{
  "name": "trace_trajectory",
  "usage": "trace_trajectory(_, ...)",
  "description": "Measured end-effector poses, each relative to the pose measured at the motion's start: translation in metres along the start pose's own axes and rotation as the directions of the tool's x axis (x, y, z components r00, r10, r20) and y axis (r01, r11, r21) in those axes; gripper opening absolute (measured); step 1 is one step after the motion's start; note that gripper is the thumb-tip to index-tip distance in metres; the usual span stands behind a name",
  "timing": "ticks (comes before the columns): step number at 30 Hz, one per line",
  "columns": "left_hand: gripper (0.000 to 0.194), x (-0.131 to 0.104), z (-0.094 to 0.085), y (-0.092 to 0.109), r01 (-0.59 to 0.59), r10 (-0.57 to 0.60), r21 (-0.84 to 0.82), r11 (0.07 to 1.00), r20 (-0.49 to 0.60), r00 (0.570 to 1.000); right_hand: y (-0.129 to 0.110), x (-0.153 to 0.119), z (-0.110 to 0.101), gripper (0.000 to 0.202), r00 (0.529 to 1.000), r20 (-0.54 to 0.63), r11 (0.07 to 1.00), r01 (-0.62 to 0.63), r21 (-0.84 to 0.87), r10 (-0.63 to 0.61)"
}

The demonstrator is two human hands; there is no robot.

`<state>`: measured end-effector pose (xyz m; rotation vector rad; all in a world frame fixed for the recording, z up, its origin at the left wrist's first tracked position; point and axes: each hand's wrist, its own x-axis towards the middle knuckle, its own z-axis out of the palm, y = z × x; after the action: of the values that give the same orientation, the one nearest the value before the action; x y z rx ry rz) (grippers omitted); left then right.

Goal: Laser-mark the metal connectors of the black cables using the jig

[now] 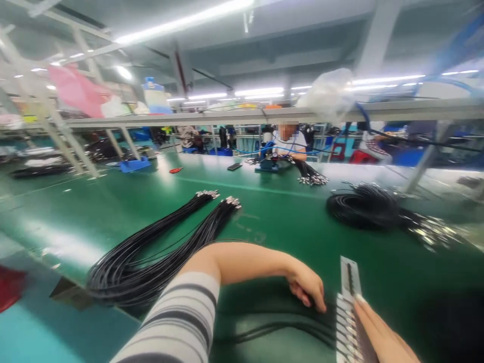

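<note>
My left hand (308, 286) reaches across from the left, fingers curled downward just left of a slotted metal fixture (346, 322). Its fingertips are close to black cables (280, 326); what they pinch is hidden. The cables run along the green table into the fixture, where several silvery ends sit in a row. My right hand (383, 330) is at the fixture's right side, its fingertips pressed on the edge. A narrow dark slot shows in the fixture's far end. The left forearm, in a striped sleeve, passes over part of a large bundle of black cables (151, 262).
A coiled cable bundle (366, 206) with metal ends lies at the right. Across the green table (280, 217), a person (298, 143) sits behind a small blue machine (267, 162) and more cables (312, 174). A phone (235, 166) and red-handled tool (176, 170) lie farther back. A shelf rail (227, 119) crosses above.
</note>
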<state>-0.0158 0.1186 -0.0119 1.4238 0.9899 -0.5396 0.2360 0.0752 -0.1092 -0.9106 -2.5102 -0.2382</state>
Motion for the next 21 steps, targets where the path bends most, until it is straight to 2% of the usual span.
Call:
trace_trajectory(2, 0.020, -0.009, 0.000, 0.001, 0.009, -0.003, -0.127, 0.992, 0.048, 0.999, -0.005, 0.000, -0.006, 0.105, 0.997, 0.056, 0.998, -0.060, -0.007, 0.061)
trace_trajectory(3, 0.024, -0.016, 0.000, 0.002, -0.026, 0.033, -0.170, 0.985, 0.039, 0.999, -0.010, 0.002, -0.011, 0.103, 0.990, 0.096, 0.994, -0.109, 0.004, 0.108)
trace_trajectory(5, 0.031, -0.036, 0.002, 0.003, -0.189, 0.177, -0.251, 0.949, -0.070, 0.982, -0.023, 0.009, -0.024, 0.099, 0.962, 0.192, 0.978, -0.206, 0.045, 0.193)
trace_trajectory(6, 0.035, -0.048, 0.003, 0.003, -0.284, 0.253, -0.275, 0.918, -0.144, 0.957, -0.029, 0.013, -0.032, 0.099, 0.936, 0.265, 0.964, -0.257, 0.067, 0.231)
trace_trajectory(7, 0.037, -0.059, 0.005, 0.002, -0.395, 0.326, -0.285, 0.873, -0.261, 0.909, -0.034, 0.018, -0.039, 0.100, 0.902, 0.335, 0.945, -0.317, 0.081, 0.274)
trace_trajectory(9, 0.040, -0.075, 0.012, -0.001, -0.474, 0.359, -0.202, 0.857, -0.426, 0.831, -0.042, 0.027, -0.052, 0.103, 0.835, 0.453, 0.911, -0.398, 0.107, 0.312)
trace_trajectory(10, 0.040, -0.078, 0.018, -0.002, -0.468, 0.373, -0.102, 0.878, -0.467, 0.802, -0.045, 0.031, -0.057, 0.105, 0.805, 0.493, 0.895, -0.432, 0.109, 0.328)
trace_trajectory(12, 0.041, -0.074, 0.034, -0.005, -0.355, 0.404, 0.195, 0.914, -0.500, 0.766, -0.047, 0.035, -0.064, 0.109, 0.759, 0.556, 0.875, -0.471, 0.110, 0.338)
trace_trajectory(14, 0.045, -0.060, 0.052, -0.006, -0.157, 0.427, 0.488, 0.858, -0.511, 0.746, -0.047, 0.037, -0.066, 0.112, 0.740, 0.582, 0.866, -0.486, 0.116, 0.337)
trace_trajectory(16, 0.044, -0.045, 0.066, -0.003, 0.033, 0.397, 0.625, 0.780, -0.536, 0.745, -0.048, 0.036, -0.066, 0.114, 0.738, 0.588, 0.862, -0.490, 0.130, 0.331)
trace_trajectory(18, 0.031, -0.035, 0.070, 0.004, 0.117, 0.338, 0.647, 0.753, -0.534, 0.775, -0.048, 0.037, -0.067, 0.115, 0.736, 0.590, 0.857, -0.497, 0.136, 0.333)
trace_trajectory(21, 0.015, -0.030, 0.061, 0.013, 0.027, 0.237, 0.546, 0.837, -0.406, 0.883, -0.050, 0.040, -0.071, 0.116, 0.710, 0.617, 0.848, -0.515, 0.127, 0.339)
